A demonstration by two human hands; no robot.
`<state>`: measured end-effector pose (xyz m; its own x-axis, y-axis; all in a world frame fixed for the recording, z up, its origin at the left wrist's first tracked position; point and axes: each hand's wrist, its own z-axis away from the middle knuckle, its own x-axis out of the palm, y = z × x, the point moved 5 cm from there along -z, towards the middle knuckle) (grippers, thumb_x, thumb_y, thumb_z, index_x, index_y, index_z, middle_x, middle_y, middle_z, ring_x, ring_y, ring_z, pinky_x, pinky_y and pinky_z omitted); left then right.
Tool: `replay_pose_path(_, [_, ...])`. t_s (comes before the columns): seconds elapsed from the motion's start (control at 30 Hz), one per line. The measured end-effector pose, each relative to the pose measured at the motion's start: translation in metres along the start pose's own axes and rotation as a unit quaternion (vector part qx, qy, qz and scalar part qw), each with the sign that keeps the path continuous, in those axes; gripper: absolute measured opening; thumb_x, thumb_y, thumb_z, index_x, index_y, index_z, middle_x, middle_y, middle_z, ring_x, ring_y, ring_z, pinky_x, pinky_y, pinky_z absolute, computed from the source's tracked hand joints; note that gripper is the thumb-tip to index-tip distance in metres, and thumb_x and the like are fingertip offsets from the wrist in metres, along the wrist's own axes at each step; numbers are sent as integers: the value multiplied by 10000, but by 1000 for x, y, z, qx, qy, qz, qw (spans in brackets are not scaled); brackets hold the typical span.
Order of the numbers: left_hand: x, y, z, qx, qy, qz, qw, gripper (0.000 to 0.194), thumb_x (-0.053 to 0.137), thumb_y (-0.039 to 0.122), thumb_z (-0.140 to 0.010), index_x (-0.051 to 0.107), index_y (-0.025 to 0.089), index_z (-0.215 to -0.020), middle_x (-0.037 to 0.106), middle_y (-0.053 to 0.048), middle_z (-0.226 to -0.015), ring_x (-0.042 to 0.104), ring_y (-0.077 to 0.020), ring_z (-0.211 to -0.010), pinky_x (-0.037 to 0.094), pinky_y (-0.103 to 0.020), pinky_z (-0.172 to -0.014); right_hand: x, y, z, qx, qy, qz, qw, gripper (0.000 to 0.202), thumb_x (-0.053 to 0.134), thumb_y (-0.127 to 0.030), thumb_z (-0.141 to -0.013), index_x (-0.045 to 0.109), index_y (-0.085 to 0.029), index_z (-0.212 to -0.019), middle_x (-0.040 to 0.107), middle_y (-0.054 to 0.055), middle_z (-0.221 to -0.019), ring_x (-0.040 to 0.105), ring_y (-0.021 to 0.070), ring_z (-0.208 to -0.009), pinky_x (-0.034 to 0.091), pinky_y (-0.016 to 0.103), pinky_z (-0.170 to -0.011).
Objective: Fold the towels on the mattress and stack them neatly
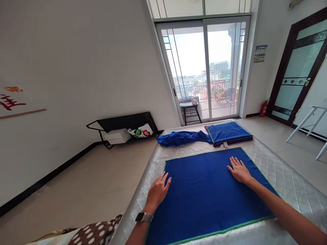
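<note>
A blue cloth (204, 194) with green-stitched edges lies spread flat on a silver quilted mattress (293, 183). At the cloth's left edge is my left hand (157, 189), fingers stretched out and a watch on the wrist. My right hand (239, 170) rests flat on the cloth near its far right corner, fingers extended. Neither hand grips anything. Beyond the cloth, a folded stack of cloths (228, 132), blue on top, sits on the mattress. Left of that stack lies a crumpled blue cloth (181, 137).
A black rack (125, 120) holding a white box (116, 136) and a printed bag (140, 132) stands by the left wall. Brown polka-dotted fabric (94, 233) lies at lower left. Sliding glass doors (205, 71) are ahead; a white-legged stool (310, 124) stands right.
</note>
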<state>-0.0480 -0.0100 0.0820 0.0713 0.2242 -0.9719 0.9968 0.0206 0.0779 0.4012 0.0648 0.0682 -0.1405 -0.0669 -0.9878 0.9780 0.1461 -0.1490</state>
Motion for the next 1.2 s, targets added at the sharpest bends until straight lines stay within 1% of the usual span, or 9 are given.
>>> replay_pose_path(0.2, [19, 10, -72, -4, -41, -24, 999, 565, 329, 436, -1016, 445, 132, -1478, 413, -146, -1561, 372, -261, -1446, 290, -427, -1190, -1, 13, -12, 20, 15, 10, 1000, 741, 154, -579, -983, 237, -150, -1582, 251, 68, -1635, 178, 221, -1513, 148, 441, -1229])
replay_pose_path(0.37, [37, -2, -80, -19, -44, -18, 999, 599, 296, 469, -1016, 389, 150, -1514, 381, -153, -1578, 350, -270, -1458, 271, -457, -1193, -5, 45, -21, 45, 8, 23, 999, 725, 161, -563, -987, 246, -155, -1580, 258, 69, -1634, 206, 218, -1506, 173, 424, -1226])
replay_pose_path(0.53, [45, -4, -79, -22, -41, -14, 999, 625, 288, 494, -1013, 367, 149, -1527, 368, -159, -1584, 311, -276, -1475, 245, -460, -1203, -31, 79, -34, 146, 9, 43, 988, 681, 167, -405, -993, 274, -29, -1551, 280, 149, -1614, 229, 251, -1499, 204, 461, -1215])
replay_pose_path(0.63, [45, -3, -79, -28, -31, -6, 999, 623, 292, 509, -1010, 368, 174, -1530, 374, -142, -1585, 307, -280, -1477, 249, -468, -1201, -43, 40, -45, 116, 55, 49, 990, 652, 193, -343, -984, 326, -12, -1529, 327, 177, -1589, 233, 268, -1497, 187, 478, -1216])
replay_pose_path(0.83, [42, -3, -79, -29, -35, -12, 999, 603, 296, 496, -1015, 350, 203, -1539, 368, -129, -1592, 320, -265, -1473, 248, -458, -1202, -7, -155, -47, -175, 41, -40, 983, 619, 233, -471, -1006, 355, -192, -1546, 332, 64, -1602, 230, 222, -1500, 198, 429, -1215])
replay_pose_path(0.93, [43, -4, -79, -30, -42, -18, 998, 604, 296, 489, -1015, 345, 197, -1541, 359, -133, -1596, 311, -262, -1477, 250, -447, -1201, 18, -220, -40, -246, 11, -78, 966, 664, 235, -525, -1005, 319, -167, -1557, 306, 81, -1609, 208, 224, -1506, 166, 430, -1223])
replay_pose_path(1.0, [44, -4, -79, -32, -43, -22, 998, 607, 299, 491, -1013, 346, 196, -1541, 354, -133, -1598, 309, -265, -1477, 256, -447, -1198, 27, -232, -40, -248, -4, -88, 965, 691, 231, -543, -1003, 295, -143, -1563, 285, 98, -1614, 193, 230, -1509, 136, 437, -1228])
replay_pose_path(1.07, [45, -5, -80, -31, -45, -26, 998, 610, 296, 496, -1011, 345, 196, -1540, 347, -134, -1601, 312, -264, -1476, 258, -450, -1196, 28, -221, -45, -222, -12, -87, 971, 701, 218, -543, -1004, 275, -131, -1568, 265, 104, -1620, 170, 227, -1515, 108, 437, -1231])
replay_pose_path(1.2, [45, -5, -80, -27, -47, -24, 998, 611, 285, 501, -1011, 346, 200, -1539, 355, -130, -1597, 318, -263, -1474, 256, -457, -1195, 11, -146, -62, -134, -16, -58, 989, 702, 184, -540, -1003, 259, -136, -1573, 243, 91, -1631, 141, 203, -1520, 94, 427, -1230])
